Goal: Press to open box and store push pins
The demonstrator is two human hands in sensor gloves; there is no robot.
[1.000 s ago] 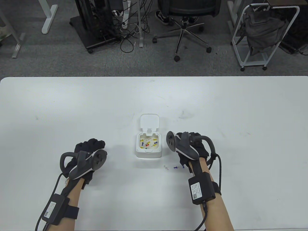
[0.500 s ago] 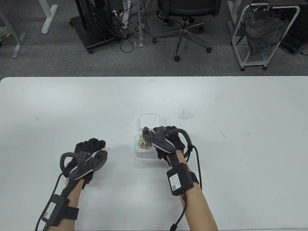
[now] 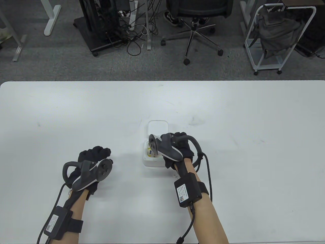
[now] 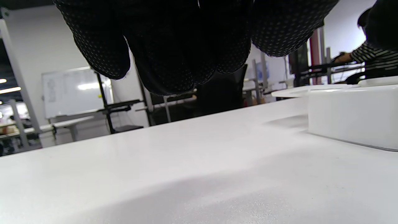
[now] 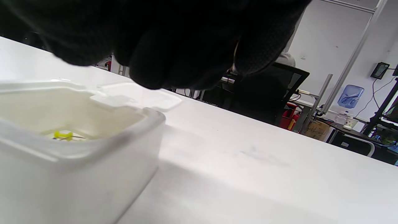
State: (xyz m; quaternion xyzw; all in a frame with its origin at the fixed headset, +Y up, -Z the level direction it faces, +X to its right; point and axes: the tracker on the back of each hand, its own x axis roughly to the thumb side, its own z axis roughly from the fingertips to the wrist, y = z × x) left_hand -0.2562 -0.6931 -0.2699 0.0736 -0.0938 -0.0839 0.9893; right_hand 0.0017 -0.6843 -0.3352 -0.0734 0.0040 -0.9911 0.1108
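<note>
The gloved right hand (image 3: 177, 148) hovers with fingers bunched over the open white plastic box (image 3: 152, 161); whether it pinches anything I cannot tell. The left hand (image 3: 92, 158) rests loosely curled, empty.

Right hand (image 3: 177, 148) moved from the table right of the box (image 3: 153, 161) to directly over the box opening. Two loose push pins near the box's front right corner now hidden under the wrist
</note>
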